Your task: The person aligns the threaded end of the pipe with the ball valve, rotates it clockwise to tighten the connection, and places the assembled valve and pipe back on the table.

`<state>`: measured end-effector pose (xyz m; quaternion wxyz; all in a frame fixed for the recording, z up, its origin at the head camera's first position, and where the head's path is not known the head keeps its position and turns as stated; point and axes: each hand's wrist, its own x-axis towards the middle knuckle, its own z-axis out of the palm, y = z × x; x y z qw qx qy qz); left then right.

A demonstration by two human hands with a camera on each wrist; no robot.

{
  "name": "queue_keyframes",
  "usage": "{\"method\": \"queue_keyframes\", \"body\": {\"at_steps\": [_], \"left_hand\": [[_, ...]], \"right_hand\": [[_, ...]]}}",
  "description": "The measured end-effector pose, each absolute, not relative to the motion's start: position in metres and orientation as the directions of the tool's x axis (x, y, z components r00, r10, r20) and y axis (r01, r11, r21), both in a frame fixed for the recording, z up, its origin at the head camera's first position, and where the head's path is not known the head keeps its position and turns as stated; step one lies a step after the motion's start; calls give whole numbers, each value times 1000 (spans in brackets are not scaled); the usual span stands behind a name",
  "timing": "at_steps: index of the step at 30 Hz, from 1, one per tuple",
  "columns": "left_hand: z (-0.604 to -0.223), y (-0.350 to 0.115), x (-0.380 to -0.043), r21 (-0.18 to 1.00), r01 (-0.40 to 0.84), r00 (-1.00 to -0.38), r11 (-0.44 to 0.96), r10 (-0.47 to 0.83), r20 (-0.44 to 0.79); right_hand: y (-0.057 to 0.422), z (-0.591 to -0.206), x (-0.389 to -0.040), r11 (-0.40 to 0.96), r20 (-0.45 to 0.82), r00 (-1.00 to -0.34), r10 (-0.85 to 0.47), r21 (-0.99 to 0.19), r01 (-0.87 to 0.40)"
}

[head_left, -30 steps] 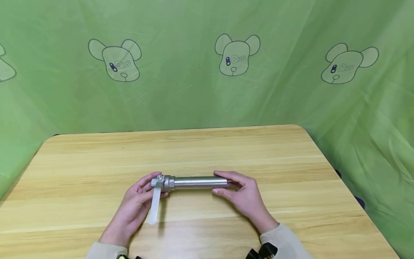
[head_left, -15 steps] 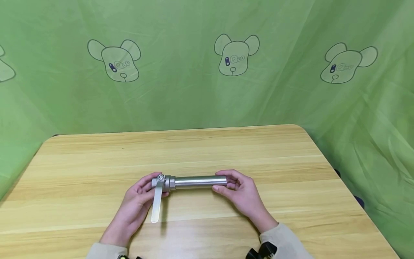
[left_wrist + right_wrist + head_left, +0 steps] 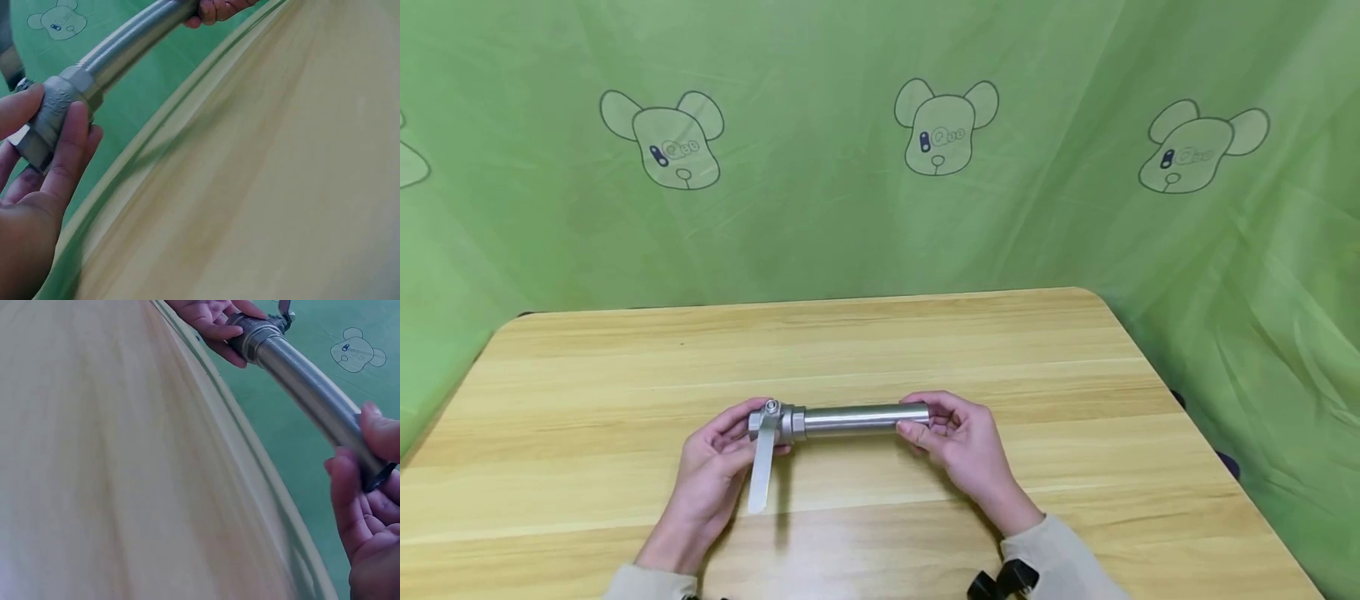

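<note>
A steel ball valve with a flat lever handle is joined to a straight metal pipe. My left hand grips the valve body at the left end, fingers behind and thumb in front; the lever points toward me. At the other end, my right hand pinches the pipe between thumb and fingers. In the left wrist view, the hex collar shows where pipe meets valve. The right wrist view shows the pipe's dark open end between the right hand's fingers. Valve and pipe are held above the table.
A wood-grain table lies beneath both hands. Behind it and along its sides hangs a green curtain printed with bear heads. Black wrist straps and light sleeves show at the bottom edge.
The right hand has shifted its hold on the pipe's end, its thumb now lying against the front of the pipe. That end has risen slightly. The left hand keeps its grip on the valve.
</note>
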<state>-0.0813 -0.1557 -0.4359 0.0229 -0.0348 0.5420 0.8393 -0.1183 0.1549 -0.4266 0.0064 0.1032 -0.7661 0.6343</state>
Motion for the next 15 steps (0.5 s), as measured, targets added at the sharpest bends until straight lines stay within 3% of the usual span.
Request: {"method": "queue_keyframes", "body": {"at_steps": [5, 15], "left_hand": [[-436, -153, -83, 913, -51, -998, -406, -5, -58], [-439, -150, -86, 987, -81, -994, -139, -58, -90]], "right_hand": [[155, -427, -122, 95, 132, -983, -127, -985, -145], [159, -436, -128, 416, 235, -970, -67, -877, -241]]}}
